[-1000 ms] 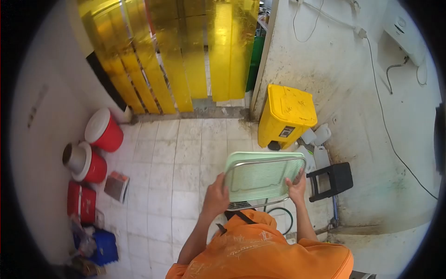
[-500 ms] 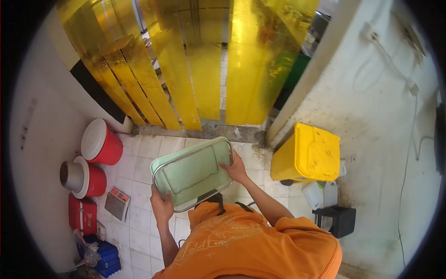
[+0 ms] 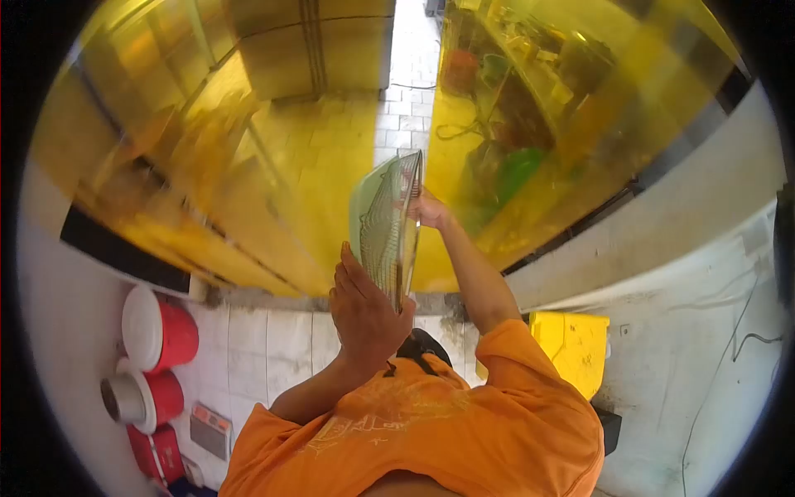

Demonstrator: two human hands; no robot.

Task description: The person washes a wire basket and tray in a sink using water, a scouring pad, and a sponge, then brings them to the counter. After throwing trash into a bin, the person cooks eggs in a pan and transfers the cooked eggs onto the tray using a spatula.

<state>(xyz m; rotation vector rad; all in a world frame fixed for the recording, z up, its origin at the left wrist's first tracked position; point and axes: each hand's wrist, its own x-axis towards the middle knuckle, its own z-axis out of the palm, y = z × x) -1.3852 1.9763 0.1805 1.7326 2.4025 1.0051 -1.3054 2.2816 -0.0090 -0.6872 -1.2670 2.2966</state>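
A pale green tray (image 3: pixel 358 203) and a wire mesh rack (image 3: pixel 396 215) with a metal rim lie against each other, tipped up almost on edge in front of my chest. My left hand (image 3: pixel 364 315) holds their near end, its fingers stretched along the tray side and the thumb at the rim. At the far right side, my right hand (image 3: pixel 430 209) grips the same pair; some of its fingers are hidden behind the mesh. The far end points at a gap in the yellow plastic strip curtain (image 3: pixel 319 182).
Red tubs with white lids (image 3: pixel 174 335) stand at left, beside a flat scale (image 3: pixel 211 431) on the tiles. A yellow lidded bin (image 3: pixel 571 348) is at right by the wall. Beyond the curtain, a tiled floor (image 3: pixel 406 116) runs between large cabinets and cluttered items.
I have moved forward to the curtain, whose strips now spread to both sides. The tray and rack have turned from nearly flat to almost upright on edge.
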